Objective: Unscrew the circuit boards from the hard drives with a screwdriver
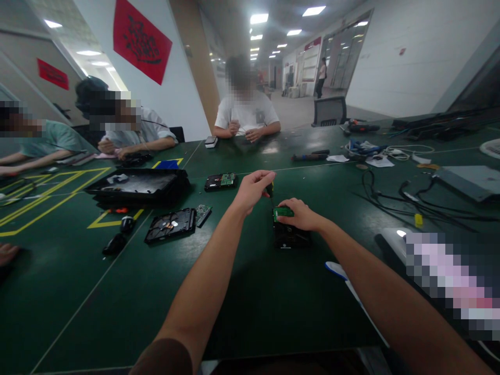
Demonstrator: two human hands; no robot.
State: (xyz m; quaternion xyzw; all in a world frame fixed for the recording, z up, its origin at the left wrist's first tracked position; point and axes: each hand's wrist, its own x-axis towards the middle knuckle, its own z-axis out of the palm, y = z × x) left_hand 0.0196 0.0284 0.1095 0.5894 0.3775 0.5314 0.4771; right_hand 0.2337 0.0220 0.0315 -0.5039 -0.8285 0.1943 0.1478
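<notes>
Hands at work on a hard drive

Screwdriver [270, 190] in the left hand [252, 188], fingers closed round its handle, tip pointing down at the hard drive [291, 235] that sits on the green table [250, 307] in front of the person. The right hand [302, 214] lies on top of the drive, fingers pressed together on a small green circuit board [283, 212] at its far edge, holding it down.

From where I stand, the risk looks like a slip: the tip stands very close to the right hand's fingers, and if it jumps off a screw it could jab them or scratch the board. The drive rests loose on the smooth table, so a hard push might skid it. Any small screw could roll away and vanish on the dark surface.

To the left lie an opened drive [171, 225], another drive with its board showing [221, 181] and a black tray [138, 186]. Cables [406, 200] sprawl to the right. Other people sit across the table. A red hanging [141, 40] on the wall carries dark characters; I cannot read them, and no label on the drives is legible.
</notes>
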